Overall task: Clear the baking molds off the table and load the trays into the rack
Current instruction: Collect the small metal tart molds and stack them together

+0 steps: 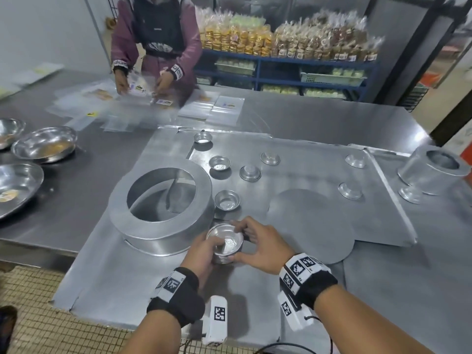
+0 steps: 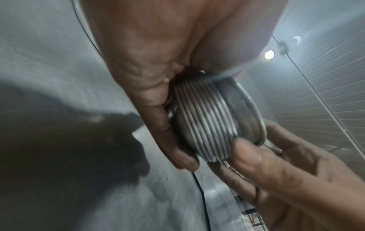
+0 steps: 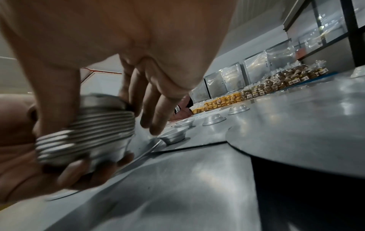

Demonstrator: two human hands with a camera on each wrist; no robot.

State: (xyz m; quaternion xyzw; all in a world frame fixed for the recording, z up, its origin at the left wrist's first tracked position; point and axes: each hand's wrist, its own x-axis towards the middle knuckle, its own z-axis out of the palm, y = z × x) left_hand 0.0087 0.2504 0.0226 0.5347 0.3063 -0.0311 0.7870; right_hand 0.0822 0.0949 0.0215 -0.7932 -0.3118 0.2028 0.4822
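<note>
Clearly we are mid-collection: both hands sit at the lower centre of the head view around a nested stack of molds (image 1: 224,247). Our left hand (image 1: 201,254) curls its fingers round the stack from below, and our right hand (image 1: 260,247) pinches its rim and side, thumb toward us. The wrist views show the stack's ribbed rims packed tight and held just above the tray (image 1: 107,277).

Loose molds remain on the trays above the hands in frame: the nearest upright mold (image 1: 227,199) sits just beyond the stack, beside the large ring pan (image 1: 163,208); others lie upturned toward the upper right.

We judge the next move calls for freeing the right hand, reaching to that nearest mold and nesting it. Inverted ones need flipping first.
</note>
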